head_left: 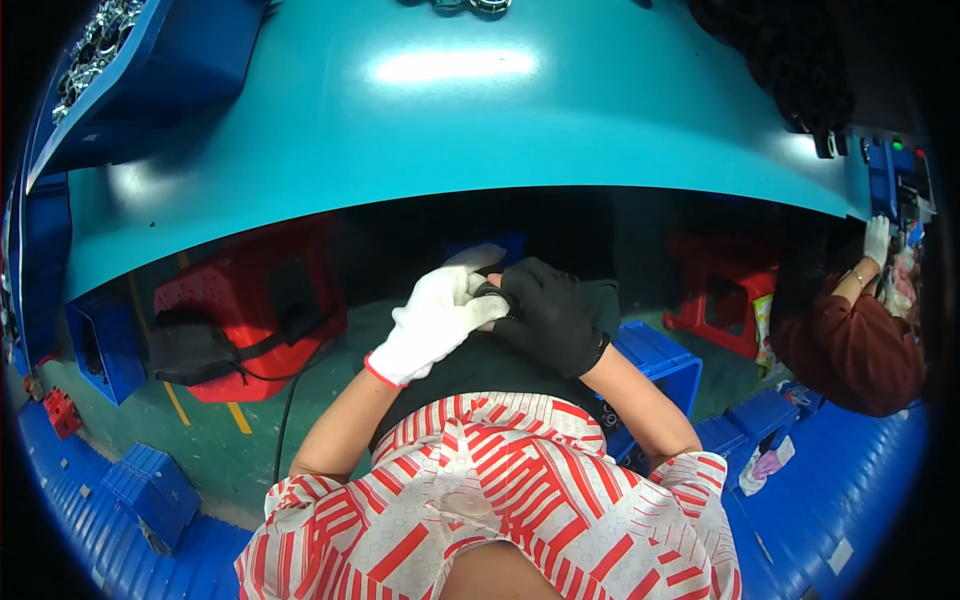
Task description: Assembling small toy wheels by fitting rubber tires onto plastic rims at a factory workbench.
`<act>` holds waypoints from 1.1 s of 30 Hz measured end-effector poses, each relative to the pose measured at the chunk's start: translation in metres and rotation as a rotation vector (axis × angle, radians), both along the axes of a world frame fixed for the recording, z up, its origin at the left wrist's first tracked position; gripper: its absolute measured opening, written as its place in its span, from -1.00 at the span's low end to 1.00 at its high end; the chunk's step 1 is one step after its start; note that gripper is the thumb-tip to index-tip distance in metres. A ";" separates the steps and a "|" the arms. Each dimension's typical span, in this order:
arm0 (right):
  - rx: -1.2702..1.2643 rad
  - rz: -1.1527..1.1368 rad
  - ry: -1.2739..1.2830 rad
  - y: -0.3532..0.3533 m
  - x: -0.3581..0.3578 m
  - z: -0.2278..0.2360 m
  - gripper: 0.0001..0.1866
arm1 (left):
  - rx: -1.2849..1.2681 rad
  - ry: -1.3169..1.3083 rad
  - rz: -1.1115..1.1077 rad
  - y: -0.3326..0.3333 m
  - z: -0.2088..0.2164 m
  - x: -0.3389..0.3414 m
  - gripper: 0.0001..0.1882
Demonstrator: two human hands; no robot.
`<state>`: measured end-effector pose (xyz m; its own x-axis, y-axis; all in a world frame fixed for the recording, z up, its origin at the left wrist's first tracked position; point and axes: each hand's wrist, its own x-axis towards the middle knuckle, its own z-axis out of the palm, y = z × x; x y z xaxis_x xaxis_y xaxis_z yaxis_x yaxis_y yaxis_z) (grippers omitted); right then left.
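My left hand point(425, 320), in a white glove with a red cuff, meets my right hand point(555, 320), in a black glove with bare fingertips, in front of my body below the table's near edge. Both hands are closed, with their fingers brought together around a small black part point(491, 291). Fingers cover most of this part, and its dark colour blends with the black glove, so its kind cannot be made out.
Beyond my hands curves a turquoise table point(450, 130). A blue bin point(190, 70) of shiny metal parts stands far left; dark ring-shaped parts point(790, 70) lie far right. Red stools point(235, 320) flank me. Blue crates point(655, 365) stand nearby. A co-worker point(850, 350) sits at right.
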<state>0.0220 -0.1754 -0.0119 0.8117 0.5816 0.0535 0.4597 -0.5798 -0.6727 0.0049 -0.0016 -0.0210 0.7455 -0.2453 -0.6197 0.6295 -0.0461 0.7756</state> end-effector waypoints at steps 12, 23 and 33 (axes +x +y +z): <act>-0.037 -0.061 0.138 -0.003 0.004 0.006 -0.54 | -0.181 -0.051 0.219 -0.011 0.002 -0.012 -0.59; 0.115 -0.041 -0.031 -0.005 -0.006 -0.012 -0.54 | 0.157 -0.165 0.013 -0.008 0.021 0.000 -0.44; 0.147 -0.008 0.241 -0.010 0.009 0.001 -0.54 | -0.015 0.073 -0.057 0.000 0.025 0.014 -0.83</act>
<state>0.0311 -0.1856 -0.0107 0.8159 0.5752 -0.0587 0.2718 -0.4712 -0.8391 0.0189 -0.0018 0.0036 0.6831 -0.2957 -0.6678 0.6811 -0.0724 0.7286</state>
